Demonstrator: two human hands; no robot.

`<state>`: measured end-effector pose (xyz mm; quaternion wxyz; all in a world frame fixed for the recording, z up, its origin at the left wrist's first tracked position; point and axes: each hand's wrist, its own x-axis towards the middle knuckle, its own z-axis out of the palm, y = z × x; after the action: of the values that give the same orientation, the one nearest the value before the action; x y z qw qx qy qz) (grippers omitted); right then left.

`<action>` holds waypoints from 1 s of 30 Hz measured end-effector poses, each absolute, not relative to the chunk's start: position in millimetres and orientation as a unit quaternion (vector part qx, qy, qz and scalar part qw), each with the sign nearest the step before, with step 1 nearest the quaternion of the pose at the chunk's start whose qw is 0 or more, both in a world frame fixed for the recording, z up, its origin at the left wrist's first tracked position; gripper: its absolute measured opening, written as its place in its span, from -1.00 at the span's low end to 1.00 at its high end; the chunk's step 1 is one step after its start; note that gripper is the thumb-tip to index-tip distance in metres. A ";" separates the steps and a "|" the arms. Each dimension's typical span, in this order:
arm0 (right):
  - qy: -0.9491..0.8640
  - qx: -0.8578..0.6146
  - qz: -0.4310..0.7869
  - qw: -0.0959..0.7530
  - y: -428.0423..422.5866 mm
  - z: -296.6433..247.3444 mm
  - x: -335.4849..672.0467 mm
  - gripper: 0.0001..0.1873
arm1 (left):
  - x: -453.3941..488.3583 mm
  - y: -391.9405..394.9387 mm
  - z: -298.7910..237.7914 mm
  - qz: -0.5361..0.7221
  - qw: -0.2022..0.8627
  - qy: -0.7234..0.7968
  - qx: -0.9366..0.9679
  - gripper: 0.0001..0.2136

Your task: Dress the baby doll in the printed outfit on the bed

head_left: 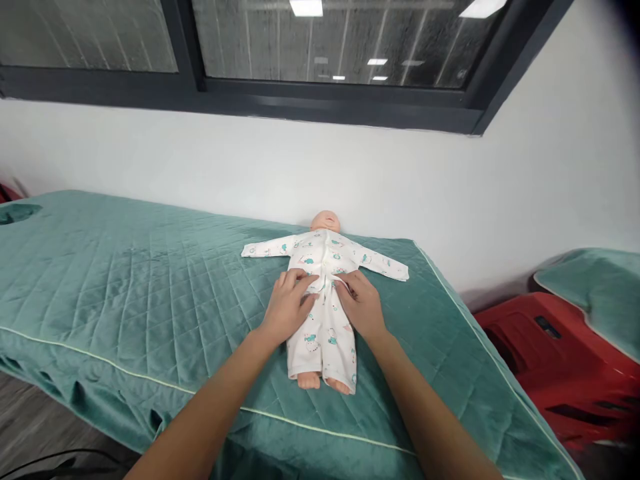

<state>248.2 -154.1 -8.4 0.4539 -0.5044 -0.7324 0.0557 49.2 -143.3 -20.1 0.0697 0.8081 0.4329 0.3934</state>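
A baby doll lies on its back on a green quilted bed, head toward the wall, arms spread. It wears a white printed romper; bare feet stick out at the near end. My left hand pinches the romper's front edge at the doll's waist from the left. My right hand pinches the opposite front edge from the right. The fingertips of both hands meet over the belly, hiding the closure there.
The bed runs along a white wall under a dark-framed window. A red object stands to the right, with another green-covered surface behind it. Grey floor shows at the lower left.
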 end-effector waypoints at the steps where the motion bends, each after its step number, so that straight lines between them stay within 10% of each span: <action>1: -0.714 -0.512 0.074 0.472 -153.2 -9.5 247.0 -0.77 | 52.7 -140.4 -17.3 0.379 0.062 0.436 0.814 -0.70; 10: -0.648 -0.514 0.127 0.548 -159.8 -15.7 246.6 -0.82 | 67.0 -148.6 -0.7 0.320 -0.052 0.478 0.816 -0.82; 30: -0.722 -0.433 0.069 0.535 -161.7 -19.6 243.9 -0.70 | 73.7 -158.1 -4.9 0.435 0.062 0.405 0.802 -0.81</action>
<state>243.9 -161.7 -19.6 0.5354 -0.4334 -0.7216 0.0693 73.7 -158.1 -4.9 0.0619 0.8015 0.4054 0.4352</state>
